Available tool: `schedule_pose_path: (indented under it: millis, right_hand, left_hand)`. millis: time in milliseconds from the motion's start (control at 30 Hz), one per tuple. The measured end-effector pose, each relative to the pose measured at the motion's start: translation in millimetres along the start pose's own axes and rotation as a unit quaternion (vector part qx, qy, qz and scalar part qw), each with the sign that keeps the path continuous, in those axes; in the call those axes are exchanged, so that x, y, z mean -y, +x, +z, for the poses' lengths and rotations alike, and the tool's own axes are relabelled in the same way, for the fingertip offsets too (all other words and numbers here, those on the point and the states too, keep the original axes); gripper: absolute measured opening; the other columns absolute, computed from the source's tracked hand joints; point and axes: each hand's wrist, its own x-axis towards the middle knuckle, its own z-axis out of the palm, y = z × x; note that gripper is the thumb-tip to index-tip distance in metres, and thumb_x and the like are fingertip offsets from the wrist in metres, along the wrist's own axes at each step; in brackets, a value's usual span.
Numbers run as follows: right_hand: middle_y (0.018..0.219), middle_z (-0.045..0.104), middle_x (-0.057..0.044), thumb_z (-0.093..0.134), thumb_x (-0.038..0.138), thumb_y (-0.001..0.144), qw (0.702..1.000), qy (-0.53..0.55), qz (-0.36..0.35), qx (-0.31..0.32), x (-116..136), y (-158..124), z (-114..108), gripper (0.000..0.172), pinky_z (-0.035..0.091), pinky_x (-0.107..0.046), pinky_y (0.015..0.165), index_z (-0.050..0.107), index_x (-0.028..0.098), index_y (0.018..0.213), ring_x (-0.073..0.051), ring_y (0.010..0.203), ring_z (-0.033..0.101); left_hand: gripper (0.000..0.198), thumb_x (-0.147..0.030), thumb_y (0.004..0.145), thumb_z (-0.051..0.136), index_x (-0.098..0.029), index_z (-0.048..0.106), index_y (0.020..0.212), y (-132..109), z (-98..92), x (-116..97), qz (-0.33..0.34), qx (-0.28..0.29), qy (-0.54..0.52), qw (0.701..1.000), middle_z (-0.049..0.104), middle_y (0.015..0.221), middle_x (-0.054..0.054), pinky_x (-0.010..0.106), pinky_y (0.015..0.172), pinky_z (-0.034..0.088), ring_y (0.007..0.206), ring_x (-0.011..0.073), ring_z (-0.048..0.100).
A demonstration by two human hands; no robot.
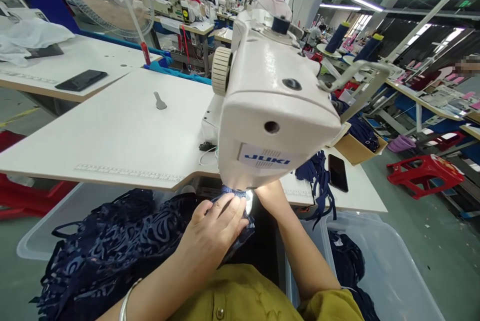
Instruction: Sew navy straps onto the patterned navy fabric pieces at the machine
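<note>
The left hand (217, 231) lies over a piece of navy-blue patterned fabric (233, 191) just below the head of a white JUKI sewing machine (279, 111), its fingers bent and close together, tips resting on the cloth — whether they pinch it or only press, I cannot tell. The right hand (272, 196) reaches in from the other side; its fingers are hidden behind the machine head, so their grip cannot be told. The fabric sits at the table's near edge, between the hands.

To the left of the left forearm, a large heap of navy garments with swirling patterns (123, 241) spills over a translucent plastic bin (32, 243). On the right, a second translucent plastic bin (393, 256) holds more navy pieces (347, 258).

On the white tabletop (123, 126), a small grey metal piece (160, 102) lies left of the machine — right of it, dark navy straps (318, 181) hang over the edge beside a black smartphone (338, 173). Beyond stands an open cardboard box (356, 148) of navy cloth.
</note>
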Motion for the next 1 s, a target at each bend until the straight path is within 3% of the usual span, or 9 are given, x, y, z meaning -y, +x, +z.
schedule_pose_path:
  millis: [167,433,633,800,1000]
  right_hand:
    - [0.068,0.064,-0.002,0.056,0.023,0.076,0.992,-0.102,-0.071,-0.033,-0.6,5.4,3.1,0.01,0.051,-0.036,0.079,0.064,0.021,0.082,-0.022,0.078,0.062]
    - [0.076,0.069,-0.005,0.054,0.028,0.078,0.981,-0.142,-0.125,-0.052,4.0,8.6,6.8,0.012,0.051,-0.035,0.082,0.064,0.021,0.079,-0.021,0.074,0.062]
    - [0.083,0.071,-0.006,0.054,0.026,0.078,0.984,-0.129,-0.105,-0.059,2.3,6.5,7.8,0.016,0.051,-0.035,0.084,0.066,0.019,0.087,-0.02,0.077,0.064]
    - [0.075,0.071,-0.006,0.052,0.027,0.078,0.984,-0.146,-0.091,-0.046,2.8,4.9,8.4,0.016,0.052,-0.037,0.083,0.067,0.02,0.077,-0.022,0.072,0.064]
    - [0.093,0.072,-0.008,0.056,0.031,0.078,0.982,-0.15,-0.09,-0.065,6.0,4.8,11.1,0.029,0.051,-0.041,0.091,0.068,0.02,0.102,-0.026,0.097,0.065]
  left_hand:
    - [0.023,-0.024,0.093,0.051,-0.016,0.062,0.111,0.8,4.9,-3.8,-0.022,-0.005,0.023,0.999,0.071,0.106,0.003,0.033,0.08,0.033,0.099,0.0176,0.062]
    - [0.024,-0.024,0.093,0.051,-0.013,0.063,0.11,3.2,4.5,-7.8,-0.031,-0.013,0.043,0.999,0.071,0.106,0.005,0.033,0.079,0.035,0.097,0.0168,0.063]
    - [0.024,-0.025,0.093,0.05,-0.014,0.063,0.11,2.3,7.5,-9.0,-0.04,-0.016,0.041,0.998,0.071,0.105,0.004,0.032,0.08,0.035,0.095,0.0164,0.063]
    - [0.025,-0.025,0.093,0.05,-0.014,0.064,0.111,-0.2,8.1,-8.8,-0.029,-0.012,0.042,0.999,0.07,0.107,0.005,0.033,0.079,0.035,0.096,0.0175,0.062]
    - [0.03,-0.027,0.091,0.053,-0.008,0.063,0.112,-3.1,8.7,-6.8,-0.01,-0.025,0.074,0.997,0.07,0.104,0.009,0.036,0.08,0.037,0.096,0.0213,0.062]
